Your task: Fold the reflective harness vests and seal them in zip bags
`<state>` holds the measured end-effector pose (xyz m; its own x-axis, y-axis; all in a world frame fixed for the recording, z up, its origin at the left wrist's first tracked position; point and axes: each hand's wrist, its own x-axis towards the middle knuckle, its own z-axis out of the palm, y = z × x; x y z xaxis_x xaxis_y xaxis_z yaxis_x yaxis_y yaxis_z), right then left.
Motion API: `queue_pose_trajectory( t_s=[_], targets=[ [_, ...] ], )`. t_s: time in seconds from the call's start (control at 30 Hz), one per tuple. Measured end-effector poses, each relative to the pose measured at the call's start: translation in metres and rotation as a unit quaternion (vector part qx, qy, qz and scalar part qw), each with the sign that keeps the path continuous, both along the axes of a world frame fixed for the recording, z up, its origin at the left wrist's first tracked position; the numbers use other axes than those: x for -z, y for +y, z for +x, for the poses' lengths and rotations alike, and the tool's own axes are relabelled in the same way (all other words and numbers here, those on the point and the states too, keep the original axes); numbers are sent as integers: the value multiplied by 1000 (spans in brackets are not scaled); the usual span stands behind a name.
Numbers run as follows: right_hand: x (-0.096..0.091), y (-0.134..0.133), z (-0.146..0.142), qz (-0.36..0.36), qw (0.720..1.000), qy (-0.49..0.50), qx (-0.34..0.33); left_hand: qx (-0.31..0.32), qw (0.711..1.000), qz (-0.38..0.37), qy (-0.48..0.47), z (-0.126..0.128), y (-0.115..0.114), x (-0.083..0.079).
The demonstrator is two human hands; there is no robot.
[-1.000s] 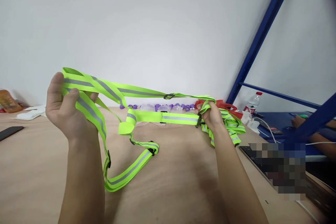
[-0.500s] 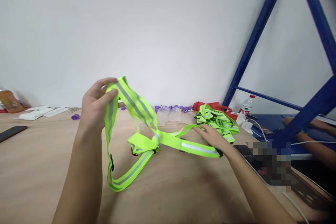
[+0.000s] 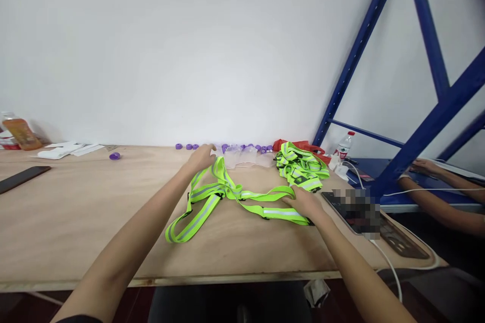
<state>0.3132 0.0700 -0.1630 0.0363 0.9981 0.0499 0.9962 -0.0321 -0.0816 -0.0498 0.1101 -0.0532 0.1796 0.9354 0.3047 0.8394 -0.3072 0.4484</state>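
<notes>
A neon-yellow reflective vest (image 3: 204,214) made of grey-striped elastic straps lies loosely spread on the wooden table, its bands meeting near the middle. My left hand (image 3: 202,158) reaches to the far side, its fingers closed at the top of a raised strap loop; the exact grip is partly hidden. On the right, my right hand (image 3: 306,204) is closed on the end of another strap, thumb and fingers around the band. Black buckles show along the straps. Just behind my right hand sits a heap of similar reflective straps (image 3: 301,166).
Clear plastic bags (image 3: 242,156) and several purple caps (image 3: 179,146) line the wall. A red bag (image 3: 282,144), water bottle (image 3: 344,145) and cabled phone (image 3: 350,214) are at right. Another person's arms (image 3: 435,202) show beyond the blue frame (image 3: 352,60). A dark phone (image 3: 23,177) lies left.
My left hand has moved away from me and rightward, lowering the vest's lifted loop toward the table. The straps lie flatter. My right hand stays on its strap. The view has shifted, showing the table's front edge.
</notes>
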Motion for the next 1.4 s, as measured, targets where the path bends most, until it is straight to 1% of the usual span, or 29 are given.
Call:
queue_pose_trajectory(
  t_s=[0.07,0.1,0.17,0.23,0.27,0.3,0.37,0.43,0.5,0.6,0.67,0.73,0.8,0.87,0.97,1.1,1.17,1.27,1.4],
  targets=[
    [-1,-10,-6,41,999,1,-7,8,999,29,35,5,-13,21],
    [-1,-16,-11,68,997,8,-26,24,998,33,54,8,-21,32],
    [2,-28,-28,118,986,39,-107,59,993,29,95,15,-38,53],
    [8,-38,-53,144,964,77,-211,64,989,23,129,21,-48,73],
    [11,-41,-66,140,954,92,-248,56,988,21,141,23,-50,81],
    [15,-43,-79,126,950,103,-268,43,988,21,148,25,-49,88],
    [21,-42,-100,93,949,121,-274,18,989,23,148,26,-44,98],
    [24,-37,-111,71,951,137,-268,6,991,23,132,24,-34,102],
    [23,-30,-109,68,950,155,-261,17,995,14,100,18,-25,101],
    [17,-25,-93,73,948,191,-243,68,997,-20,25,3,-16,93],
    [13,-27,-79,77,946,212,-232,98,994,-44,-35,-9,-12,87],
    [13,-30,-69,80,944,229,-223,113,988,-61,-88,-21,-9,80],
    [15,-34,-62,83,942,245,-214,121,983,-73,-119,-31,-8,73],
    [19,-37,-58,88,939,259,-206,130,980,-82,-127,-37,-8,67],
    [25,-38,-54,95,935,277,-201,160,979,-81,-96,-39,-12,59],
    [33,-37,-48,102,931,297,-188,206,977,-58,6,-37,-22,51],
    [36,-36,-46,103,928,307,-182,210,974,-29,80,-36,-26,48],
    [39,-38,-43,103,926,316,-178,206,961,16,184,-33,-28,45],
    [40,-40,-42,105,926,318,-172,202,945,44,255,-27,-26,46]
  ],
)
